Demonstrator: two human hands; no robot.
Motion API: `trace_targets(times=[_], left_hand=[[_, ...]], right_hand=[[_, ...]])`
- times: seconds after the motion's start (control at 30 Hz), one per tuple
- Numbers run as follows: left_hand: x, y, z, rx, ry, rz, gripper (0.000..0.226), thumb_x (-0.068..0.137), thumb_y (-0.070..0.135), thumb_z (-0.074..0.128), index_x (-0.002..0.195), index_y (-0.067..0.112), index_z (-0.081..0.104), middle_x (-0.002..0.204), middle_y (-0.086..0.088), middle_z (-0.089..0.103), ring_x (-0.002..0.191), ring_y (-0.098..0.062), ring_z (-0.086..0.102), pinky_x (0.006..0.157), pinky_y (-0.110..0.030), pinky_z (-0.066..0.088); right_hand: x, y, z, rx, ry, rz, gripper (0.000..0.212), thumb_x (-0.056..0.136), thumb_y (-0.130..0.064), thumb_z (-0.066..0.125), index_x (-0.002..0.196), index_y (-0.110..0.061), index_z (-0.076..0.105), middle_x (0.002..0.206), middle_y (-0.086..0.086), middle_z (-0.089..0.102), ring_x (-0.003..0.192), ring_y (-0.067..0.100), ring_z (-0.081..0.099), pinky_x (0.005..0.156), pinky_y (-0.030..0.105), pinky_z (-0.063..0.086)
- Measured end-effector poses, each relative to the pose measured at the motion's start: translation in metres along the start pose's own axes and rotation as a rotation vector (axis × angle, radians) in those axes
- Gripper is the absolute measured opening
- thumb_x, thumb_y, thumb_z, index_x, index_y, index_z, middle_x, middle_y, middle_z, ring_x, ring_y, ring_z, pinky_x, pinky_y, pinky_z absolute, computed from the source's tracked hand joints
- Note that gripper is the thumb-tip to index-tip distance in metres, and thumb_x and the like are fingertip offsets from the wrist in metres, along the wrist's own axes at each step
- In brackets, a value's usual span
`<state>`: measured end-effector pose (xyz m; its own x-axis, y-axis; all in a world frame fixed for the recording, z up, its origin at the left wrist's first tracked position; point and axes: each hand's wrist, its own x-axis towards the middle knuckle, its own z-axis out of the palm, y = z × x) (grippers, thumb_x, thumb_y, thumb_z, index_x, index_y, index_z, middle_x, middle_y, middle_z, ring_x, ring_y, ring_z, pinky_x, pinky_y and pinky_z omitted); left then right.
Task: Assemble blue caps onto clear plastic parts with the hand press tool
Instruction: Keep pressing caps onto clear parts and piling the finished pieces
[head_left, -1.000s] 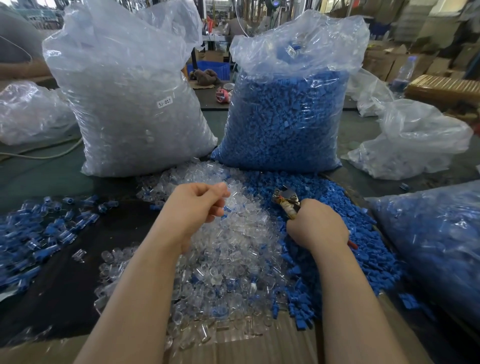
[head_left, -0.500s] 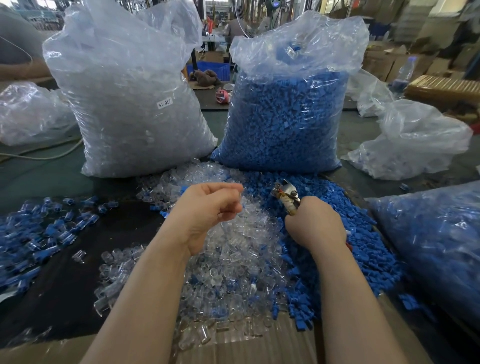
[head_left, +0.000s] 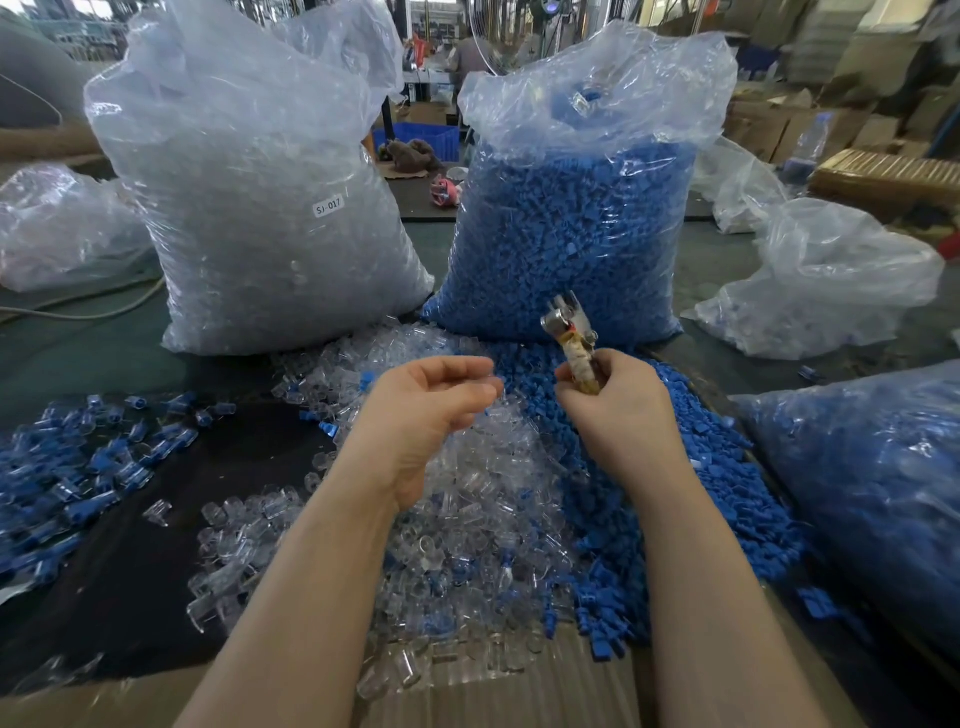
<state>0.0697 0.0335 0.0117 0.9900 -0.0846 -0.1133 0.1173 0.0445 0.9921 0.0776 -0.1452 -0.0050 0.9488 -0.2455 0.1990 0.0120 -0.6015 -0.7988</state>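
My right hand (head_left: 618, 410) is raised above the piles with its fingers curled round the hand press tool (head_left: 571, 338), gripping the tape-wrapped handle so the metal head points up and away, in front of the bag of blue caps (head_left: 571, 218). My left hand (head_left: 421, 410) hangs just beside it, palm turned inward, thumb and fingers curled toward each other. Whether that grip pinches a clear part I cannot tell, as anything transparent there blends into the heap behind. The two hands are near each other but not touching.

Below my hands, on the counter (head_left: 78, 353), lies the loose pile of clear plastic parts (head_left: 467, 499), spreading toward me onto a sheet of cardboard (head_left: 519, 691). Touching it on the right is the loose pile of blue caps (head_left: 675, 509), with a few blue pieces mixed into the clear heap. At the left, on a dark mat (head_left: 156, 571), a scatter of assembled pieces (head_left: 78, 467), clear with blue ends, lies well apart from the main piles.

Behind the piles two large bags stand upright side by side: the bag of clear parts (head_left: 260, 208) on the left, bearing a small label reading SJ-017, and the blue-cap bag on the right. Another bag of bluish pieces (head_left: 872, 478) lies at the far right.
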Motion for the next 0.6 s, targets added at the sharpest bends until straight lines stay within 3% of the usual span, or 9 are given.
trace_targets(times=[0.07,0.17,0.33,0.6], left_hand=[[-0.001,-0.001,0.004,0.007,0.051,0.045,0.017,0.08,-0.001,0.073,0.088,0.014,0.074,0.086,0.0,0.077,0.086,-0.013,0.07,0.077,-0.025,0.056],[-0.001,-0.002,0.008,0.008,0.142,0.099,0.018,0.076,-0.005,0.076,0.08,0.012,0.073,0.072,0.001,0.074,0.076,-0.013,0.069,0.07,-0.021,0.058],[-0.003,-0.001,0.009,0.065,0.225,0.169,0.01,0.077,0.008,0.079,0.081,0.016,0.075,0.072,-0.001,0.075,0.07,-0.011,0.069,0.062,-0.018,0.054],[-0.006,0.002,0.014,0.147,0.275,0.22,0.013,0.078,0.009,0.078,0.076,0.022,0.074,0.068,0.001,0.074,0.071,-0.015,0.073,0.064,-0.026,0.057]], right_hand=[[-0.003,-0.007,0.0,0.132,-0.012,-0.05,0.008,0.085,-0.02,0.066,0.085,-0.027,0.064,0.07,-0.012,0.063,0.058,0.004,0.054,0.059,0.03,0.043],[-0.006,-0.014,0.001,0.234,-0.043,-0.111,0.013,0.085,-0.016,0.069,0.084,-0.028,0.064,0.067,-0.019,0.062,0.06,-0.006,0.055,0.06,0.017,0.043],[-0.009,-0.019,0.002,0.285,-0.079,-0.195,0.014,0.084,-0.014,0.072,0.088,-0.026,0.065,0.074,-0.028,0.064,0.071,-0.004,0.061,0.065,0.01,0.047],[-0.01,-0.022,0.003,0.286,-0.067,-0.248,0.018,0.082,-0.009,0.072,0.088,-0.024,0.062,0.072,-0.027,0.063,0.067,-0.004,0.06,0.063,0.01,0.044]])
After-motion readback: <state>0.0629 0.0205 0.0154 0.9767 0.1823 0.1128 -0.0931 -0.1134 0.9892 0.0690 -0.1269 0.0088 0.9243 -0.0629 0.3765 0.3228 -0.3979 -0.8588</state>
